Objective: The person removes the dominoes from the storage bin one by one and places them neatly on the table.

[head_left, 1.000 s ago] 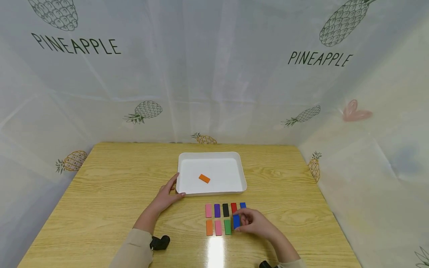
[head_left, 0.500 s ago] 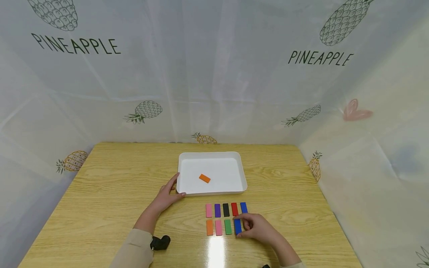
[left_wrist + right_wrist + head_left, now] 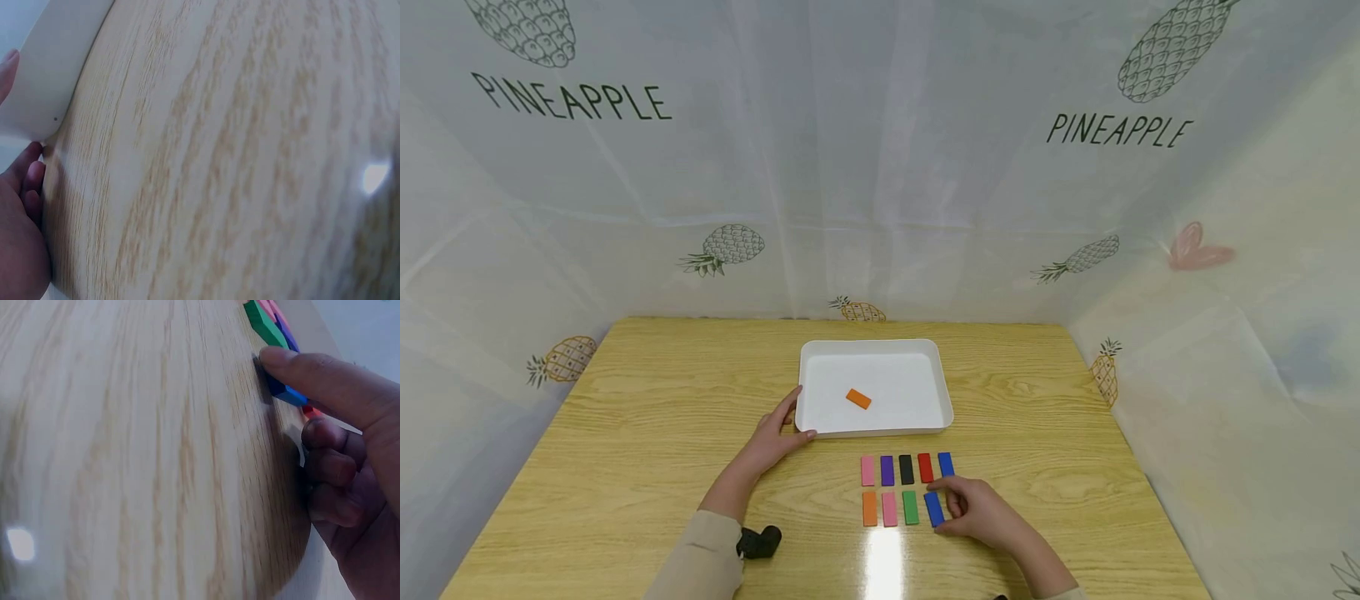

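In the head view my right hand (image 3: 981, 510) has its thumb and index finger at the two ends of a blue block (image 3: 934, 509), pinching it at the right of the front row. The right wrist view shows the thumb against that blue block (image 3: 286, 392), the other fingers curled. Left of it stand a green block (image 3: 911, 507), a pink block (image 3: 890, 509) and an orange block (image 3: 869, 509). My left hand (image 3: 769, 442) rests at the near left corner of a white tray (image 3: 880, 432), thumb on the front wall, extended fingers along the left side.
Behind the front row lie pink (image 3: 867, 471), purple (image 3: 887, 471), black (image 3: 906, 469), red (image 3: 925, 467) and blue (image 3: 946, 464) blocks. One orange block (image 3: 859, 399) lies slanted inside the tray. Printed cloth (image 3: 880, 192) hangs behind the wooden table (image 3: 662, 400).
The right hand has moved slightly toward the near right with the blue block, drawing it into the front row, where it now leans a little askew. The left hand and tray stay put.
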{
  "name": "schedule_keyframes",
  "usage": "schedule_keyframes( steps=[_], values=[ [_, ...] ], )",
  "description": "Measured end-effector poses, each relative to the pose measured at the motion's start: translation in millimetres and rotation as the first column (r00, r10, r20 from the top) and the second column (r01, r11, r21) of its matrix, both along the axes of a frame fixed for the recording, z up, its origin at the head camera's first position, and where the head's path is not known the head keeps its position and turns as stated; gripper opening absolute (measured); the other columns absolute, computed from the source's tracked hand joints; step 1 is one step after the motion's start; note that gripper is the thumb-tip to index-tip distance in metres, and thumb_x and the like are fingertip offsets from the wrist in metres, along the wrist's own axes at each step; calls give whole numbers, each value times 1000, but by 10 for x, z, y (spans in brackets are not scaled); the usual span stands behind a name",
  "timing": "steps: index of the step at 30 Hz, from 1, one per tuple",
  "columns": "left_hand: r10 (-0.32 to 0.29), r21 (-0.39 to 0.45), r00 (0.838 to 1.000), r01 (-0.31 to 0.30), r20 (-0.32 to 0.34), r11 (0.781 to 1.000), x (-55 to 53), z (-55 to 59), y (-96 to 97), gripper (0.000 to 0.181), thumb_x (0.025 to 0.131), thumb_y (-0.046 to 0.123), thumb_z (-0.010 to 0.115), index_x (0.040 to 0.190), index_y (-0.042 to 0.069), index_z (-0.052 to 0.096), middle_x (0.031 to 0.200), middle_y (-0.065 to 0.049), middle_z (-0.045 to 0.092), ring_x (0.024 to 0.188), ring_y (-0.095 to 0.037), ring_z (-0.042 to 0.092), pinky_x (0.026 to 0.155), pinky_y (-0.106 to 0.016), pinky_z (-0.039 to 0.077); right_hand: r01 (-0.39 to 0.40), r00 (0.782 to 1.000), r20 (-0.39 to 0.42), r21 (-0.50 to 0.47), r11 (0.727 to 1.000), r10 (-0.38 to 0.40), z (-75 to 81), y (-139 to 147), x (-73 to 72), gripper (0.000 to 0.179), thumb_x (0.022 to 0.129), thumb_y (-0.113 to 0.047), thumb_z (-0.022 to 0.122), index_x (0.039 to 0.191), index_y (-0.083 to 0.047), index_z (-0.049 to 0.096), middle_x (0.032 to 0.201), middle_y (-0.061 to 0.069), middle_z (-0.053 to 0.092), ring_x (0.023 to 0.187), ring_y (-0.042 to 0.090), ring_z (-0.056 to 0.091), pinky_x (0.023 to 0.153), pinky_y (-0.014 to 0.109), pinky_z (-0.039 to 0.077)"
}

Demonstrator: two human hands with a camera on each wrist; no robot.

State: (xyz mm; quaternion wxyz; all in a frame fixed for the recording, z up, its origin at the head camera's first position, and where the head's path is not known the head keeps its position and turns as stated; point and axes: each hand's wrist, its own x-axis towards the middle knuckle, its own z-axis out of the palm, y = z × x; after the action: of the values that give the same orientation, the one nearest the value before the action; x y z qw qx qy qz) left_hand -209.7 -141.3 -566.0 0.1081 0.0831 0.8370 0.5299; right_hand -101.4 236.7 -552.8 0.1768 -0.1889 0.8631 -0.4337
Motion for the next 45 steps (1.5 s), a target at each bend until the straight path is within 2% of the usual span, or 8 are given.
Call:
schedule_keyframes(
  steps=[8,17,23,30,34,38,45],
  values=[
    [-2,-3,1000,2,-3,1000,-12,29,-1,91,86,28,77,157,15,21,151,-19,36,119,-37,40,99,-57,31,32,999,2,-12,999,-32,1,-9,-15,45,78,-20,84,117,-8,65,68,-8,49,57,2,42,55,23,43],
    [1,-14,1000,-1,-5,1000,-31,56,-10,91,87,29,76,157,16,21,152,-18,35,118,-35,40,98,-57,32,56,996,-65,35,998,-54,-10,-36,-21,47,76,-31,85,114,-11,66,67,-9,49,57,1,42,54,23,42],
    [-2,-19,1000,2,12,1000,-40,64,-17,90,87,31,75,157,19,20,152,-18,34,121,-35,38,98,-58,31,76,994,-78,-5,997,-77,80,-61,-55,49,76,-29,85,116,-8,66,69,-7,51,58,2,43,54,23,42],
    [-6,-29,1000,7,14,1000,-39,77,-47,90,88,31,74,158,19,19,154,-19,32,124,-37,38,100,-59,31,66,983,-169,-62,996,-76,308,-220,-280,45,79,-17,83,117,0,65,75,1,59,64,6,49,59,26,46],
    [-2,-30,1000,2,5,1000,-20,87,-53,89,88,29,75,157,17,21,152,-20,34,123,-38,39,99,-59,31,33,978,-201,-90,995,-50,409,-341,-440,45,81,-17,82,119,1,64,79,4,61,67,8,52,61,27,47],
    [-7,-22,1000,7,7,1000,3,67,-38,90,87,29,76,157,16,21,151,-21,35,121,-38,39,99,-58,31,19,977,-212,-91,996,-38,456,-431,-589,43,83,-16,80,121,-3,64,84,3,62,70,10,53,62,27,47],
    [-15,5,1000,15,0,1000,6,1,-15,90,87,29,76,157,15,20,152,-21,33,122,-39,40,100,-56,32,29,984,-176,-86,996,-44,509,-619,-831,42,84,-12,78,122,-3,64,88,0,63,73,14,55,64,29,48]
  ],
)
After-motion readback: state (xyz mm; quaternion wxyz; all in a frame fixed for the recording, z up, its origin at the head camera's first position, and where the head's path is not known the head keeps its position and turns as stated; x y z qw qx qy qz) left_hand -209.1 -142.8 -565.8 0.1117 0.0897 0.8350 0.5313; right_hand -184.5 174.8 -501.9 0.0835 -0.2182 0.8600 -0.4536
